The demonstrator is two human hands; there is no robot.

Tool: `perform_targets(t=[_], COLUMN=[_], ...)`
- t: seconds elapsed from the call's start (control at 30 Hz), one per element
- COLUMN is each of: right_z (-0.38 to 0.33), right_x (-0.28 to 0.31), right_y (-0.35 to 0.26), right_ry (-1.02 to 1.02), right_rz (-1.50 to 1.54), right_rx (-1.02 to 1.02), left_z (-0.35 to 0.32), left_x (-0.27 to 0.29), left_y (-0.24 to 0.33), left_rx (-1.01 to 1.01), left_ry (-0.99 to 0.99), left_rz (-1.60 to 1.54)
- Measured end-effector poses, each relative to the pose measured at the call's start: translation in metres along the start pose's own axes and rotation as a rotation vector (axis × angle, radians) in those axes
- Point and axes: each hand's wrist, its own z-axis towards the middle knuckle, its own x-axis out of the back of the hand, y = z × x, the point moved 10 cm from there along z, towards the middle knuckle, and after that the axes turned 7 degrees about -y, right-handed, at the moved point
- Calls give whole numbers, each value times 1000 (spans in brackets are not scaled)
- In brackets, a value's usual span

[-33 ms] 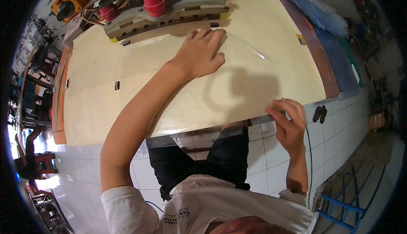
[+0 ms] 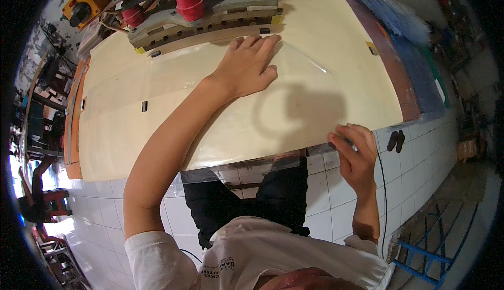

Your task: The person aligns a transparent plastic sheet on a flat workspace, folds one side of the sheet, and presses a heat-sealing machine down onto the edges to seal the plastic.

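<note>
A clear plastic sheet (image 2: 202,176) lies over the cream board (image 2: 362,80) and hangs past its near edge above my lap. My left hand (image 2: 247,64) rests palm down on the sheet with fingers stretched out and slightly bent, the tips close to the press's metal bar (image 2: 220,22). Low at the right, my right hand (image 2: 358,151) is at the board's front edge, thumb and fingers closed on the sheet's near edge. Its pinch is partly hidden by the fingers. A bright glare line marks a fold or edge of the sheet to the right of my left hand.
Small black blocks (image 2: 144,106) sit on the board, several in all. The press has red-wrapped posts (image 2: 190,7); a yellow control box (image 2: 83,2) stands far left. Bluish plastic sheets (image 2: 391,14) lie at the back right. A blue metal rack (image 2: 425,258) stands on the floor.
My right hand has shifted very slightly to the left. My left hand stays in place on the sheet.
</note>
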Motion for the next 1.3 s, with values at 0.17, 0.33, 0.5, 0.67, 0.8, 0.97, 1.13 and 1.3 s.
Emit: perform_targets(t=[0.17,0.33,0.5,0.67,0.8,0.97,1.13,1.3], right_z=[-7,-9,-15,-22,-28,-37,-42,-48], right_x=[-5,-5,-6,-11,-18,-24,-29,-32], right_y=[-12,-15,-15,-10,-3,4,6,7], right_ry=[-12,-9,17,35,42,93,142,173], right_rz=[-36,-24,-24,14,25,47,65,58], right_rx=[4,9,6,5,-18,-25,-28,-46], left_z=[3,1,-1,-2,4,4,4,4], left_x=[-6,-11,-14,-21,-30,-17,-20,-18], left_y=[8,7,8,7,0,0,-1,5], left_rx=[-72,-66,-73,-88,-82,-57,-44,-73], left_ry=[-27,-5,-34,-25,-68,-181,-207,-178], left_rz=[91,167,120,171,186,102,108,71])
